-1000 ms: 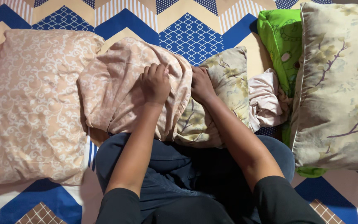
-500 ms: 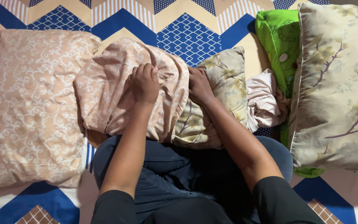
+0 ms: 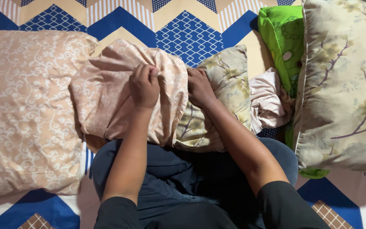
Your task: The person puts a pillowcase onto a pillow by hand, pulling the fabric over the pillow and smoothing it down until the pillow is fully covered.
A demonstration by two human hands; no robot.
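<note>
Both hands (image 3: pixel 145 87) (image 3: pixel 199 87) grip peach pillowcase (image 3: pixel 106 97) over floral pillow (image 3: pixel 229 89).

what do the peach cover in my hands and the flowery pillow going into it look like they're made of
Peach cover: thin woven cloth, probably cotton or a blend, matte; it creases and bunches under the left hand. Flowery pillow: similar printed matte fabric over a soft filling, judging by how it puckers where the right hand presses. The exact fibre cannot be told.

Left of my lap (image 3: pixel 183 178) lies a peach scroll-patterned pillow (image 3: pixel 26 110); right, a floral pillow (image 3: pixel 344 85); beyond it, green cloth (image 3: pixel 281 38); underneath, a chevron bedsheet (image 3: pixel 191 29).
</note>
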